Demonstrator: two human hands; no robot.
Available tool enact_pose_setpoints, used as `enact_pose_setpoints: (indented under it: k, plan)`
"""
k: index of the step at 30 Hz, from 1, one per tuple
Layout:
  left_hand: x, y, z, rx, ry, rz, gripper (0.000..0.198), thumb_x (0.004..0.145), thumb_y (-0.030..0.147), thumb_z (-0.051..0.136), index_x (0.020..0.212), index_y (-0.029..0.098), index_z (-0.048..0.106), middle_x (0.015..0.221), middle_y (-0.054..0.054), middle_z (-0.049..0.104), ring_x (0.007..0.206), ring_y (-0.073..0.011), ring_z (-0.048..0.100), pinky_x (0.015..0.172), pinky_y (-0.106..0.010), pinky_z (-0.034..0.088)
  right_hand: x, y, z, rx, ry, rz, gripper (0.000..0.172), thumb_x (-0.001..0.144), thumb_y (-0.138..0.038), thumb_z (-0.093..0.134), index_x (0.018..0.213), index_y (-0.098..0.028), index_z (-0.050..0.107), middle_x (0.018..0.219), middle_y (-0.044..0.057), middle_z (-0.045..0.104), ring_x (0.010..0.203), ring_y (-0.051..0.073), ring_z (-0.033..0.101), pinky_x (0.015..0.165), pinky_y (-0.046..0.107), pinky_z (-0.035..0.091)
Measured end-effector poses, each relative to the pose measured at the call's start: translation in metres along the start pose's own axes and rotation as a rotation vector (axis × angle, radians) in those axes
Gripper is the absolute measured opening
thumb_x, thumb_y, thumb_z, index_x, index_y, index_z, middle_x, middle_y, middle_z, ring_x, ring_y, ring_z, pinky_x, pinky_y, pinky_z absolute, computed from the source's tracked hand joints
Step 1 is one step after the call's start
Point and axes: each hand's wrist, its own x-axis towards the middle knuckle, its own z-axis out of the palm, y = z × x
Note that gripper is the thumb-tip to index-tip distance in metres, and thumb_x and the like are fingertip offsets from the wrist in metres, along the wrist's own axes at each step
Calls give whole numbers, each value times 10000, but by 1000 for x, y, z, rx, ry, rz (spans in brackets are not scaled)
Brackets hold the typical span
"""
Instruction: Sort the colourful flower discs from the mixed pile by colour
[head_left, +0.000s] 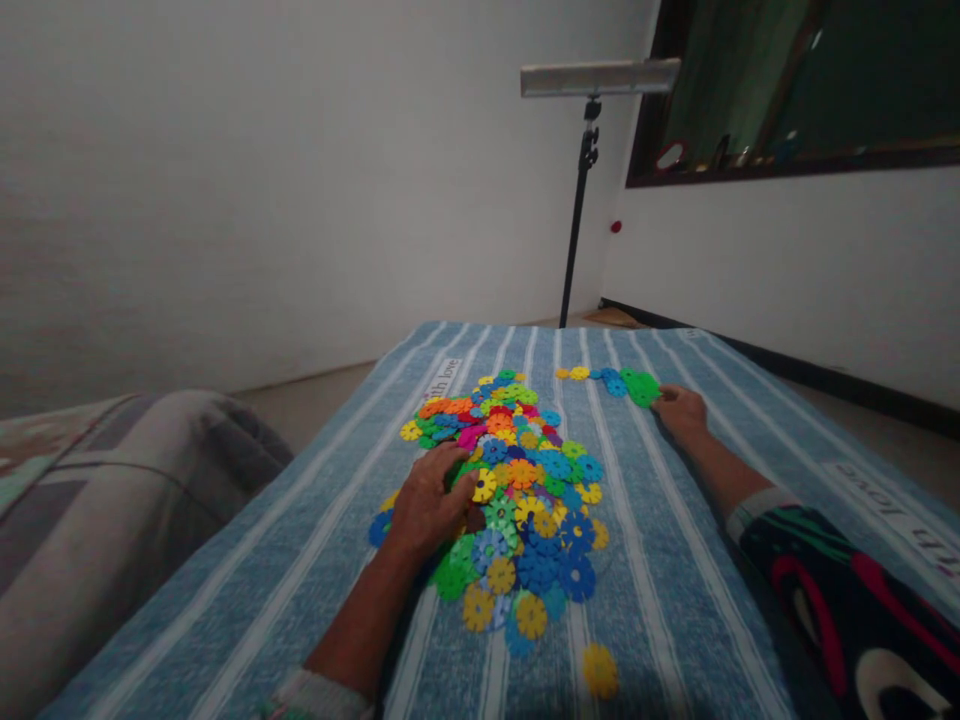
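Blue cloth with pale stripes (675,600), spread flat and filling my view; printed lettering (442,378) near its far edge, more at the right border.

Item 1: pile of flat plastic flower discs (525,470), one heap at the middle of the cloth. Colours: blue, yellow, green, orange, red, pink. Discs overlap; too many for me to count.

Item 2: short chain of joined discs (611,380), one, lying beyond the pile and to its right, well apart from it. I read yellow at its left end, blue in the middle, and a green clump at the right end.

Item 3: single yellow disc (600,668), one, lying alone on the near side of the pile.

Item 4: left hand (431,500), palm down on the left flank of the pile, fingers curled narrow over the discs. A yellow disc sits at the fingertips; I cannot tell whether it is pinched.

Item 5: right hand (681,408), arm stretched out, fingers loosely bent and touching the green end of the chain. Grip not readable from here. Patterned dark sleeve (847,600) on that forearm.

Surroundings: grey blanket (112,500) bunched off the left edge; black stand (579,220) carrying one light bar (600,77) behind the cloth; dark-framed window (795,100) upper right; plain white walls. Nothing lies between either hand and the discs.
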Motion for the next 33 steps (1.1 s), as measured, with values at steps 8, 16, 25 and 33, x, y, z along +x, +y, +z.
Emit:
enact_pose_setpoints:
  k: [8, 16, 25, 33]
  plan:
    - [0, 2, 3, -5, -3, 18, 344, 801, 401, 538, 1036, 191, 677, 1171, -101, 676, 1168, -258, 576, 1015, -422, 438, -44, -7, -15, 34, 27, -68, 361, 637, -210, 557, 939, -109, 726, 844, 89, 714, 801, 224, 638, 806, 346, 488]
    - [0, 9, 2, -11, 2, 50, 301, 789, 367, 544, 988, 184, 677, 1082, -85, 688, 1054, -250, 611, 960, -403, 460, -153, -71, -27, 199, -266, -749, 187, 820, -216, 510, 822, -182, 694, 836, 69, 671, 756, 185, 621, 720, 312, 500]
    - [1, 4, 9, -16, 9, 52, 271, 795, 318, 546, 999, 187, 669, 1116, -91, 683, 1125, -248, 584, 991, -410, 436, -233, -111, -39, 198, -443, -1110, 160, 908, -178, 505, 907, -198, 665, 986, 88, 655, 925, 200, 598, 801, 348, 489]
    - [0, 7, 9, -28, 31, 50, 257, 813, 271, 479, 965, 183, 666, 1051, -91, 684, 1050, -244, 606, 959, -409, 456, -248, -113, -44, 171, -487, -1146, 112, 897, -204, 531, 901, -189, 642, 984, 94, 632, 964, 222, 568, 847, 403, 471]
